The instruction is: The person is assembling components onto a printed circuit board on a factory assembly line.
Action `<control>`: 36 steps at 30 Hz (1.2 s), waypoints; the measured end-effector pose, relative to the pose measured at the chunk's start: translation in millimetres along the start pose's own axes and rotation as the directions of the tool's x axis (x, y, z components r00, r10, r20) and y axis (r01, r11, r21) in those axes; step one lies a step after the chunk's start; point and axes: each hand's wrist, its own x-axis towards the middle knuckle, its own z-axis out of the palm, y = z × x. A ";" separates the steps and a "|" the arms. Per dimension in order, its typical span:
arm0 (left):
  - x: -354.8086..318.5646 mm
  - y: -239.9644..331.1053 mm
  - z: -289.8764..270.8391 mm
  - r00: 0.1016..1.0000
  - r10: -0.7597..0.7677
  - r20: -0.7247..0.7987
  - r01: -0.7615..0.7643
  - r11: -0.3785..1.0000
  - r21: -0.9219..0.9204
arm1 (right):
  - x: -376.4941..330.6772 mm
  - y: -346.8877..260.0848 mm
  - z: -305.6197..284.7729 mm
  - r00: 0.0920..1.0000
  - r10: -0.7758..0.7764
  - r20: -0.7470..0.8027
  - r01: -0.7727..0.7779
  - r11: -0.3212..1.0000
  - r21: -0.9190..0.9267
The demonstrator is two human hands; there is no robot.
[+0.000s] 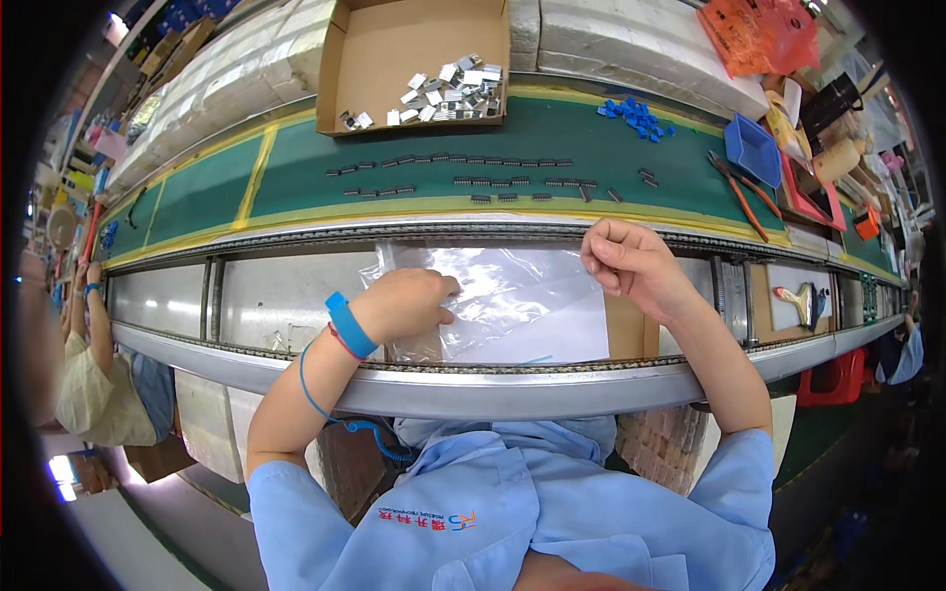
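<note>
My left hand (412,303), with a blue wrist strap (351,325) and coiled cord at its wrist, rests over a clear plastic bag (493,286). Its thumb and forefinger are apart, with no thing visible between them; the other fingers are hidden. The bag lies on a white sheet (562,330) inside the rail track. To the right, above the bag's edge, my right hand (633,264) is raised with fingers curled and thumb pressed in; whatever they hold, if anything, is hidden. Black multi-pin chips (493,161) lie in rows on the green mat beyond my hands.
A cardboard box (414,49) of silvery metal parts (448,94) stands at the back. Blue small parts (636,118), orange-handled pliers (741,192) and a blue tray (752,150) are at the right. The metal rail (473,389) runs before me. Another person (108,384) is at far left.
</note>
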 end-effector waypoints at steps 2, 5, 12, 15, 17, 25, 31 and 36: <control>2.9 0.5 0.3 1.000 0.011 0.016 -0.010 1.000 -0.006 | -0.6 0.7 -1.3 1.000 0.006 -0.019 -0.006 1.000 -0.005; -1.9 -0.5 0.6 1.000 0.000 0.003 0.000 1.000 -0.007 | 0.2 -1.7 2.3 1.000 0.023 -0.015 -0.023 1.000 -0.012; 0.0 -5.0 0.2 0.999 -0.025 0.033 0.025 1.000 0.014 | 5.3 -4.1 2.5 0.999 0.040 0.037 -0.039 0.999 -0.036; 2.2 -7.5 3.3 0.993 -0.061 0.100 0.055 0.997 0.059 | 2.0 -3.9 7.5 0.998 0.017 -0.059 -0.021 0.997 -0.069; -1.2 -9.4 8.4 0.998 -0.033 0.049 0.030 0.998 0.062 | 2.1 -0.8 9.3 0.999 -0.006 -0.049 0.002 0.996 -0.092; 4.8 -3.1 8.3 1.000 0.009 0.004 -0.010 0.996 0.085 | -3.4 5.3 3.4 0.999 -0.035 -0.024 0.033 0.997 -0.077; 1.9 -3.8 8.6 1.000 0.001 0.007 -0.001 0.998 0.065 | 2.5 5.6 7.1 0.999 -0.043 0.001 0.043 0.995 -0.091; 0.0 -1.8 4.8 1.000 -0.011 0.012 0.010 0.997 0.081 | 1.2 4.1 11.3 0.999 -0.046 -0.028 0.044 0.995 -0.086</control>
